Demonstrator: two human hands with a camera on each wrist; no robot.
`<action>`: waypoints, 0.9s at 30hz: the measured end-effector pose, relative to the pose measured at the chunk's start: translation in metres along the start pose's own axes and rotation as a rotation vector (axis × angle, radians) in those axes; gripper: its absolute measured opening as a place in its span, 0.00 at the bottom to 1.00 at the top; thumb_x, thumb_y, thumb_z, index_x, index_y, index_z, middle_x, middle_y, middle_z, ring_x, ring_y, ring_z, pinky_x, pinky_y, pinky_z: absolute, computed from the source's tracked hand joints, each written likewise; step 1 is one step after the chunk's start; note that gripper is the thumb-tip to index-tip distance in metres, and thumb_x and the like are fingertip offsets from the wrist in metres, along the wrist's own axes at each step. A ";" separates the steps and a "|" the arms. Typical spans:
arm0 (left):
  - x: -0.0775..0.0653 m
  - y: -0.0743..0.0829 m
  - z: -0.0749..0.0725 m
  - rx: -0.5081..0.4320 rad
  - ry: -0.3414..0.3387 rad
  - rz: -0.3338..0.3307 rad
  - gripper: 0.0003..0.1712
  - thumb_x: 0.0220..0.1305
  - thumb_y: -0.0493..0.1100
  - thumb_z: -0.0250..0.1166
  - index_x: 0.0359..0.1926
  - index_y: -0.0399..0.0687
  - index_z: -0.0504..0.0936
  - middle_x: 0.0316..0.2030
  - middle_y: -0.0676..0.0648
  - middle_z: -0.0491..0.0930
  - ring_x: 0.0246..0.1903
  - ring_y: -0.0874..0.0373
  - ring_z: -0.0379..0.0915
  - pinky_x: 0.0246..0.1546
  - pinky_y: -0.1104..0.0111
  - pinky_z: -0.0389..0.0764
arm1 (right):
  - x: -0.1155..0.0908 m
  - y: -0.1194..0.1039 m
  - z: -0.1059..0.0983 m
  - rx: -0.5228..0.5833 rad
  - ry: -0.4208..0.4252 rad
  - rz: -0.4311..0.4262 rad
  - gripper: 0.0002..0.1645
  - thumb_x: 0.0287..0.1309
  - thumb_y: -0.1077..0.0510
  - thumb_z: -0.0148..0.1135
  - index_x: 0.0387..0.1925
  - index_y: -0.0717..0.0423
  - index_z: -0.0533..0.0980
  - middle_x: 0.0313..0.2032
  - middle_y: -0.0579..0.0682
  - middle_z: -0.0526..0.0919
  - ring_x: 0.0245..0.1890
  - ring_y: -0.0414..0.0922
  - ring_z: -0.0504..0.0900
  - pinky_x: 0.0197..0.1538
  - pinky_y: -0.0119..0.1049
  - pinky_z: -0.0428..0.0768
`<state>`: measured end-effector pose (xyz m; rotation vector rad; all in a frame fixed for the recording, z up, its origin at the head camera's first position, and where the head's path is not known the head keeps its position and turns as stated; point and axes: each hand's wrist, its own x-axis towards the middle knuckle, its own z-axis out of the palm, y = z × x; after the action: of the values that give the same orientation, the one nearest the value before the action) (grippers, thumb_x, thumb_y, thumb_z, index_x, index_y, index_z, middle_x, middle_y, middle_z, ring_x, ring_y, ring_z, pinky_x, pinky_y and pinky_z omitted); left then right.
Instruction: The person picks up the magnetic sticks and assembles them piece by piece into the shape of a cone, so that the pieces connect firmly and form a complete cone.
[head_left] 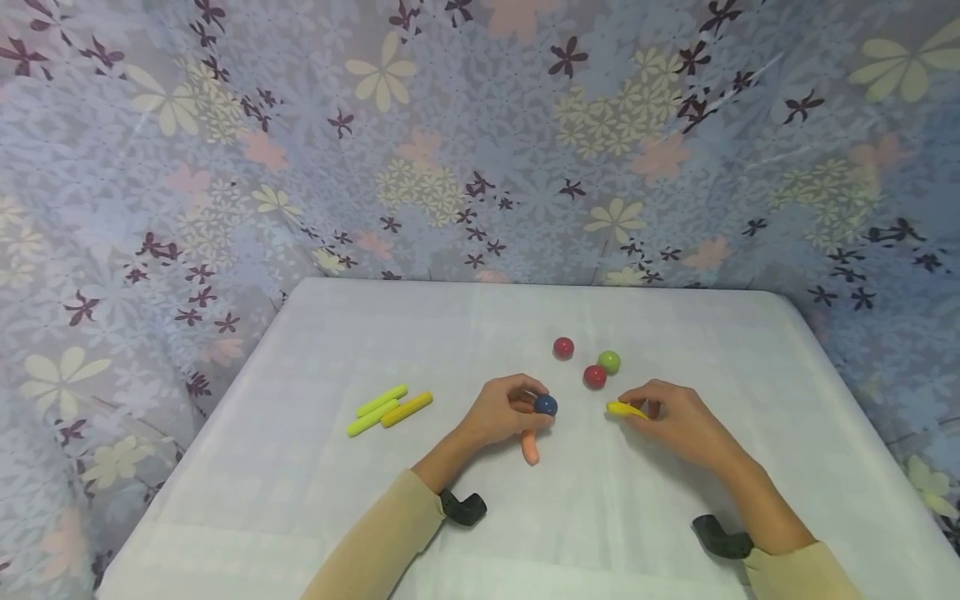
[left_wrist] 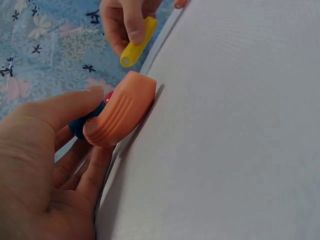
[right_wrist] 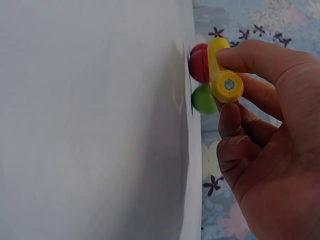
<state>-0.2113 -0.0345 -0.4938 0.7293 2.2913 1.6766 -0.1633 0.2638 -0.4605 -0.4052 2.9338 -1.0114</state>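
Note:
My left hand (head_left: 508,410) grips a dark blue ball (head_left: 545,405) between thumb and fingers. Just below the thumb lies a curved orange piece (head_left: 529,447) with grooves along its side; in the left wrist view this orange piece (left_wrist: 122,107) partly covers the blue ball (left_wrist: 79,129). Over the table's right half, my right hand (head_left: 675,421) pinches a slim yellow piece (head_left: 626,409) between thumb and fingertips. Seen from the right wrist, the yellow piece (right_wrist: 227,82) has a round end with a grey centre.
Beyond the hands are two red balls (head_left: 563,347) and a green ball (head_left: 609,362). Two lime sticks (head_left: 382,401) and a yellow stick (head_left: 407,409) lie at the left. A white cloth covers the table (head_left: 247,483); flowered fabric (head_left: 480,142) hangs behind it.

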 end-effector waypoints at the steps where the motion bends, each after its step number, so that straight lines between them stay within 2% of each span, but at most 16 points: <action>1: 0.000 0.000 0.000 -0.004 -0.001 -0.002 0.18 0.50 0.44 0.77 0.43 0.55 0.82 0.38 0.51 0.82 0.37 0.61 0.81 0.40 0.68 0.80 | 0.001 -0.001 0.002 0.000 -0.004 0.001 0.15 0.54 0.58 0.69 0.45 0.49 0.82 0.32 0.42 0.78 0.31 0.45 0.71 0.28 0.33 0.72; 14: -0.001 -0.002 0.001 0.037 -0.004 -0.017 0.19 0.49 0.47 0.77 0.44 0.58 0.83 0.37 0.53 0.82 0.36 0.63 0.81 0.39 0.69 0.80 | 0.012 -0.021 0.017 0.025 -0.011 -0.075 0.14 0.52 0.59 0.71 0.43 0.50 0.83 0.30 0.40 0.77 0.30 0.43 0.71 0.30 0.34 0.72; 27: -0.001 0.000 0.000 0.022 -0.010 -0.022 0.19 0.49 0.47 0.77 0.43 0.57 0.83 0.37 0.52 0.82 0.36 0.62 0.81 0.38 0.69 0.81 | 0.021 -0.036 0.027 -0.033 -0.018 -0.075 0.14 0.51 0.56 0.71 0.42 0.50 0.82 0.30 0.39 0.77 0.29 0.42 0.71 0.31 0.35 0.73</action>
<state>-0.2103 -0.0348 -0.4943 0.7122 2.3068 1.6368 -0.1724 0.2151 -0.4586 -0.5265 2.9434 -0.9629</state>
